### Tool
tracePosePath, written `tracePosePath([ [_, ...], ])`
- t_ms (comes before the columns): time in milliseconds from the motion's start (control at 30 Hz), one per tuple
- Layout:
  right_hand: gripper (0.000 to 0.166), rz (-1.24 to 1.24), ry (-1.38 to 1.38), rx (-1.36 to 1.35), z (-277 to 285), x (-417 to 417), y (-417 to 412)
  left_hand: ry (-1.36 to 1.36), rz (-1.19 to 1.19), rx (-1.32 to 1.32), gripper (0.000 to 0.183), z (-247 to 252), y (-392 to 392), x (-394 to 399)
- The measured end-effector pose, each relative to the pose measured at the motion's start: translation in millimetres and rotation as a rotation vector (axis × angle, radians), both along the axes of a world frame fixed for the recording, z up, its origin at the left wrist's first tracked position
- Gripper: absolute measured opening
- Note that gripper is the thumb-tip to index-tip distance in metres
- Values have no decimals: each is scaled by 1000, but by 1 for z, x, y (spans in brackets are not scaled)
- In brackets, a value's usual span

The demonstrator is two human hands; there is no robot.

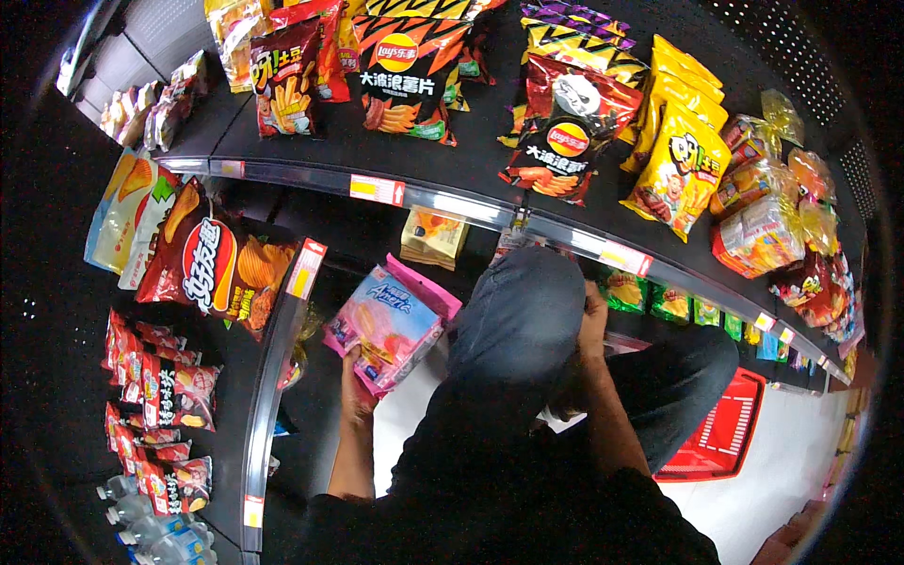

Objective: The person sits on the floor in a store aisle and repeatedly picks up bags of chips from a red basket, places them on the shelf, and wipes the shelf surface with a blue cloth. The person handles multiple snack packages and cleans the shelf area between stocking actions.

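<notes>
My left hand (359,381) grips a pink and light-blue snack packet (395,318) by its near lower side, and the packet's printed front faces up. It is held beside my bent knee (526,304), below the edge of the upper shelf. Some of the left fingers are hidden under the packet. My right hand (592,321) rests against the far side of that same knee, its fingers partly out of sight behind the leg. Whether anything is in the right hand cannot be seen. Just beyond the pink packet, a cream-coloured packet (432,236) stands on the lower shelf.
Lay's chip bags (406,78) and yellow snack bags (678,166) stand on the upper shelf (459,205). Green packets (625,291) sit lower right. To the left are a large chip bag (219,265) and water bottles (176,544). A red shopping basket (748,417) stands on the floor.
</notes>
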State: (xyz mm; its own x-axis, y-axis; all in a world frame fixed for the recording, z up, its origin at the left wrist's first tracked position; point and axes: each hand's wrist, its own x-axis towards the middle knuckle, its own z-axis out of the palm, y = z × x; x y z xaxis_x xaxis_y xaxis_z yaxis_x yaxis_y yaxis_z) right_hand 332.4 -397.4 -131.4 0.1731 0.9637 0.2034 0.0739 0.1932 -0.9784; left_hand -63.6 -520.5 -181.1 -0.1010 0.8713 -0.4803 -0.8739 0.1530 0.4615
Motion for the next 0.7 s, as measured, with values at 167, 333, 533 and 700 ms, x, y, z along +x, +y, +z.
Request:
tracePosePath([
  [167,21,-325,174,-112,49,35,-11,-13,-23,35,63,19,-1,19],
  [333,28,-343,441,-98,126,32,-40,-1,-53,111,65,51,3,41],
  [533,33,-281,332,62,180,7,-68,9,-58,138,61,72,6,58],
  [700,34,-237,240,116,203,-26,-73,44,-28,130,59,83,10,66],
])
